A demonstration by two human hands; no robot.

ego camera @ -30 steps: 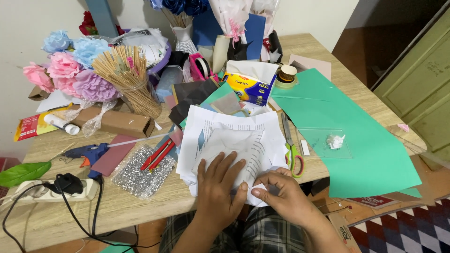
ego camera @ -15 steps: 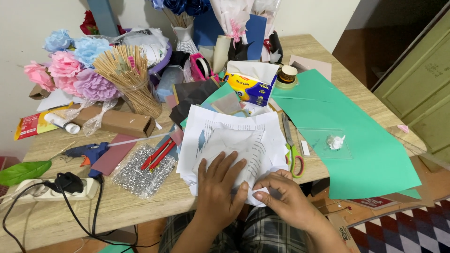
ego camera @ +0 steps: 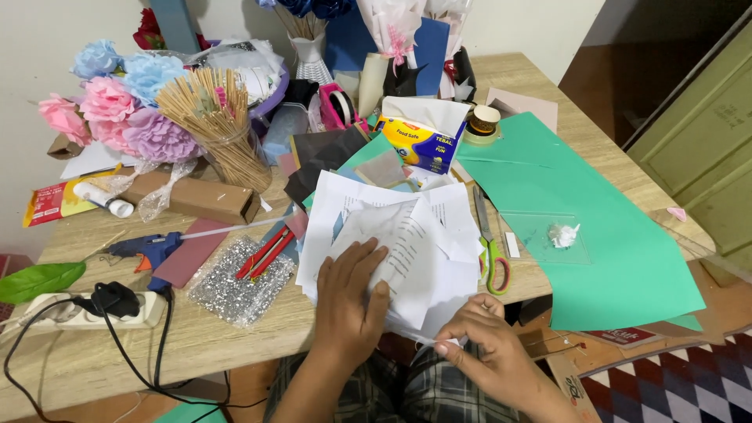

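Barely anything has shifted since a second ago: my right hand (ego camera: 489, 352) has edged slightly lower along the near edge of the white paper sheets (ego camera: 395, 243), and the left hand (ego camera: 351, 301) stays flat on them. Going left to right now: a green leaf (ego camera: 37, 280) and a white power strip (ego camera: 74, 309) sit at the far left of the counter (ego camera: 102, 235), with a blue glue gun (ego camera: 153, 249) just beyond. Behind those, paper flowers (ego camera: 110, 110) and a bundle of wooden sticks (ego camera: 215, 117). A silver glitter sheet (ego camera: 235, 286) lies near the red pens (ego camera: 268, 252). My left grip is spread, palm down, pressing the sheets at the counter's near edge. My right grip is pressed together, thumb and fingers pinching the lower edge of the paper where it overhangs. Just right of the sheets lie green-handled scissors (ego camera: 492, 243), and beyond them a big green paper sheet (ego camera: 595, 227) with a crumpled white scrap (ego camera: 562, 233) on it.
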